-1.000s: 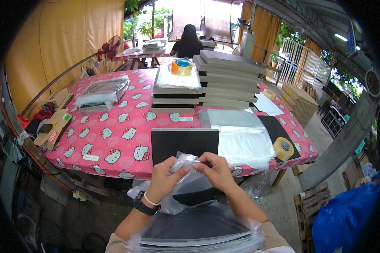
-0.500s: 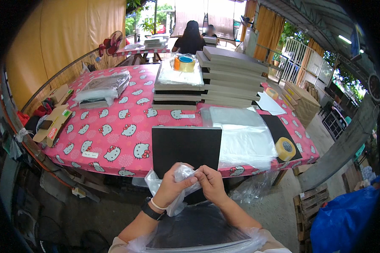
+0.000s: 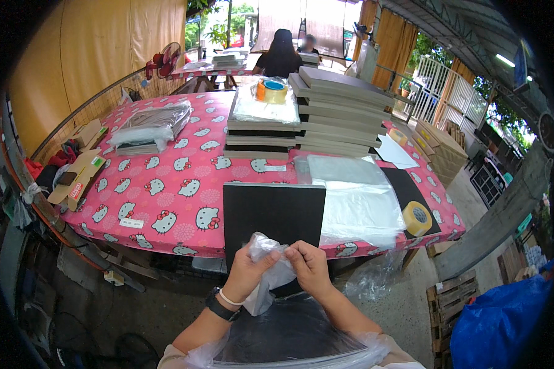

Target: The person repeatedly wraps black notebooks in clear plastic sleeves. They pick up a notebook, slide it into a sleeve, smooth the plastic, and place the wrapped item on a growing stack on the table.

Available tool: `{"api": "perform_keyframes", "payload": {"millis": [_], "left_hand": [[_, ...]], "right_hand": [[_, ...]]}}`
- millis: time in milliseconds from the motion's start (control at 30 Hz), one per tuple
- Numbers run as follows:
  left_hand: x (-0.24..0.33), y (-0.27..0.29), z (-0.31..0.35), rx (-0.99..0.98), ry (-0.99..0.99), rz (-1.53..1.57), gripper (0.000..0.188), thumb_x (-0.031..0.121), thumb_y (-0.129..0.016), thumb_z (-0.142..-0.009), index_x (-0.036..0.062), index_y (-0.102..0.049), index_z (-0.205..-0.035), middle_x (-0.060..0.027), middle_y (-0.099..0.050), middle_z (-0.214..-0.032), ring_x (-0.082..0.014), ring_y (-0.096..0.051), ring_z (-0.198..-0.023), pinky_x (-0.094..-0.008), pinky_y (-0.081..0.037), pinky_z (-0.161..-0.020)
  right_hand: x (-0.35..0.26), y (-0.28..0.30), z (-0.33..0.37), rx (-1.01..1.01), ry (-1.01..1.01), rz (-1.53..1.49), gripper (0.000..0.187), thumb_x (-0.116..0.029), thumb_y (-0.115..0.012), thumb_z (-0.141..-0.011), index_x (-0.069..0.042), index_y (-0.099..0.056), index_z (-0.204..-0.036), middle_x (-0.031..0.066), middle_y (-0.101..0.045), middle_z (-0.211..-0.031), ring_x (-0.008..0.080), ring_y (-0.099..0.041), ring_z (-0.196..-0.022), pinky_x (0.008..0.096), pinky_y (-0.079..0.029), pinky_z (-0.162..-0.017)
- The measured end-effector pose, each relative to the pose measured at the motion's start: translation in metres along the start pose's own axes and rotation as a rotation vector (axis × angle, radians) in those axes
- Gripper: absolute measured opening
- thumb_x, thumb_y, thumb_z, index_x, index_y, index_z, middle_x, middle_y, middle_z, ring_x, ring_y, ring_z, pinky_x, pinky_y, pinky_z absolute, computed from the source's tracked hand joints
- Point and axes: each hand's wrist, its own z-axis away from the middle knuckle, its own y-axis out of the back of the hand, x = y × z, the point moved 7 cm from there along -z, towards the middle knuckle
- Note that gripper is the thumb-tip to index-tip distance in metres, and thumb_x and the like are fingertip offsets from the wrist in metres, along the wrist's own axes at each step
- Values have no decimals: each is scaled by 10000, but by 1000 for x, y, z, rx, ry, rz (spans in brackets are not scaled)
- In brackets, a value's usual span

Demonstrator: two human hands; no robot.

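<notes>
Crumpled clear plastic (image 3: 266, 289) is gripped between both my hands above my lap. Its bunched upper part sits in my left hand (image 3: 243, 272), which has a dark watch and a white band at the wrist. My right hand (image 3: 309, 265) pinches the plastic's right side, fingers curled. Below them a dark flat panel (image 3: 289, 335) lies on my lap, with clear plastic around its near edge. Just beyond my hands a black board (image 3: 274, 212) stands at the table's near edge; my hands hide its lower part.
The pink patterned table (image 3: 178, 227) bears stacked boards (image 3: 338, 111), clear plastic sheets (image 3: 354, 203), a tape roll (image 3: 417, 219), more tape rolls (image 3: 272, 92) and a wrapped bundle (image 3: 151, 126). Cardboard pieces (image 3: 77, 178) lie at left. A person (image 3: 280, 55) sits beyond the table.
The plastic's loose left end, which hung beside my left hand, is now gathered up above it. Both hands stay close together in nearly the same place.
</notes>
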Motion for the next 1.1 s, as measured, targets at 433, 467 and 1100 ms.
{"api": "perform_keyframes", "payload": {"millis": [433,467,1100], "left_hand": [[-13,-5,3,-28,39,165,222,239,-537,-815,37,-514,-904,-16,-539,-832,-93,-506,-763,-233,-407,-682],[-13,-5,3,-43,58,213,224,250,-522,-824,37,-513,-893,-18,-537,-820,-95,-505,-758,-232,-406,-681],[4,24,1,137,10,416,166,202,-532,-820,55,-486,-881,9,-473,-656,-73,-459,-601,-209,-382,-538]], "right_hand": [[-10,1,0,62,68,92,261,-234,-485,-844,1,-521,-735,77,-513,-570,127,-482,-504,243,-381,-469],[-11,0,0,63,76,104,261,-237,-482,-844,1,-526,-744,107,-536,-589,164,-521,-499,259,-401,-476],[13,7,-14,-184,-81,-1037,144,-191,-480,-840,-63,-487,-774,39,-527,-697,151,-526,-708,323,-408,-783]]}}
